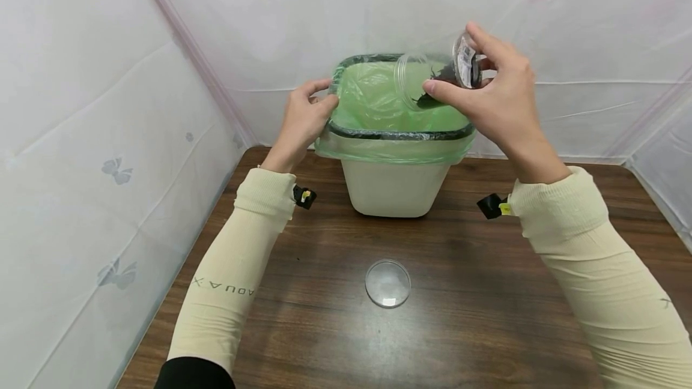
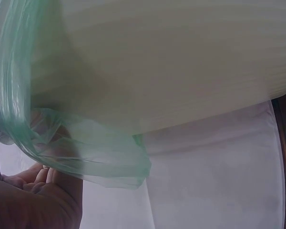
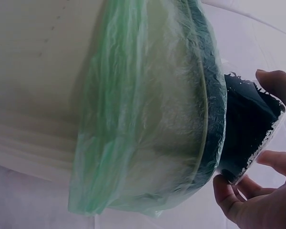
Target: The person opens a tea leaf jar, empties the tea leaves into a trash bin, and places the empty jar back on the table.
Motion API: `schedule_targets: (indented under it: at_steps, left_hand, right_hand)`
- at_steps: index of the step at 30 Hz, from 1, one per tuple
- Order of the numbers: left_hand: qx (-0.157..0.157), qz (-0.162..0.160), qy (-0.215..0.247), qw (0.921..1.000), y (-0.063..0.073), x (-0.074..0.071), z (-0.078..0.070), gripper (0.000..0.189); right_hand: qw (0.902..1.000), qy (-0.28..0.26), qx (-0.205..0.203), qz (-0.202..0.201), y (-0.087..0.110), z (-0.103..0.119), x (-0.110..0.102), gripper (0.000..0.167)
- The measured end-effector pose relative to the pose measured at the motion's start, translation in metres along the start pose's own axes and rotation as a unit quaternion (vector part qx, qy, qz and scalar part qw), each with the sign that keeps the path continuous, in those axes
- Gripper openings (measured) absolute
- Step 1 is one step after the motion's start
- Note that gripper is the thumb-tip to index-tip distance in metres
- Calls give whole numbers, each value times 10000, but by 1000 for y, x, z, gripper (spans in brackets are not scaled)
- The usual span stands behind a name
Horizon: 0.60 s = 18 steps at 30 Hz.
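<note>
My right hand (image 1: 500, 86) holds a clear plastic jar (image 1: 416, 71) on its side, with the mouth pointing left over the bin. Dark flaky bits (image 1: 444, 74) lie along the jar's lower wall, near its base. In the right wrist view, thumb and fingers grip the jar (image 3: 250, 126) just past the bin's rim. A pale trash bin (image 1: 394, 188) stands upright, lined with a green bag (image 1: 373, 98) folded over its dark rim. At the bin's left side, my left hand (image 1: 307, 116) grips the bag-covered rim; in the left wrist view the bag partly hides its fingers.
A round clear lid (image 1: 388, 283) lies on the dark wooden table (image 1: 459, 293) in front of the bin. White sheeting (image 1: 259, 23) hangs behind the bin and along the left and right sides of the table.
</note>
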State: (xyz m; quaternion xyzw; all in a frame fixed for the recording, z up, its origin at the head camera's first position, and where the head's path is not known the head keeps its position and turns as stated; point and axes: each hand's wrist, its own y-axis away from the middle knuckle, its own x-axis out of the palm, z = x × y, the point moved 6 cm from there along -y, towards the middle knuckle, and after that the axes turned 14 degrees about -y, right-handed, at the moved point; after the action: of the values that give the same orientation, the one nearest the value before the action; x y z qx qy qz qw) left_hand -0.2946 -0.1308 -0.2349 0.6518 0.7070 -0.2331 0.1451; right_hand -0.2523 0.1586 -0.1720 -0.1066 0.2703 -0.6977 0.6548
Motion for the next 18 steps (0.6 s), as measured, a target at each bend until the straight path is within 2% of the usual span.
schedule_targets:
  at_steps: [11,18]
  left_hand:
    - [9,0,0,10000,1,1,0,46]
    - [-19,-16,-69,10000,0,1,0,46]
  right_hand:
    - [9994,324,106,-14,-3,-3,2,85]
    - [9995,291,123,0,-5,-3,3,85]
